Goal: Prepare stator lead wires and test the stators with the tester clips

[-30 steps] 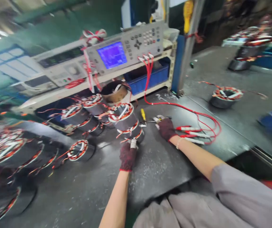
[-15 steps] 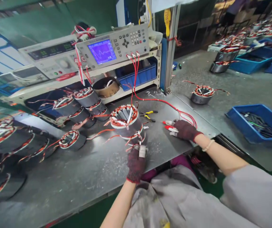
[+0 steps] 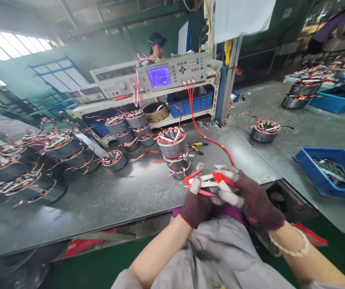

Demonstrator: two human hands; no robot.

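My left hand (image 3: pixel 198 202), in a dark maroon glove with pale fingertips, is closed around red-handled test clips (image 3: pixel 194 176) in front of my body. Close beside it, my right hand (image 3: pixel 250 196) pinches another red piece (image 3: pixel 220 177) of these clips, partly blurred. A red test lead (image 3: pixel 211 141) runs from the tester (image 3: pixel 177 72) down to my right hand. Just beyond my hands stands a stack of wound motor stators (image 3: pixel 172 149), apart from both. Yellow-and-black pliers (image 3: pixel 198 147) lie to the right of that stack.
More stators (image 3: pixel 67 146) crowd the left of the metal bench (image 3: pixel 115 208). A single small stator (image 3: pixel 114 160) sits nearer, another stator (image 3: pixel 264 130) at right. A blue bin (image 3: pixel 335 172) holds dark strips. Behind the tester shelf is a person (image 3: pixel 157 46).
My left hand has left the stator stack and moved right. My right hand has drawn back with the red clips, and both hands now meet at them. The camera view has shifted.
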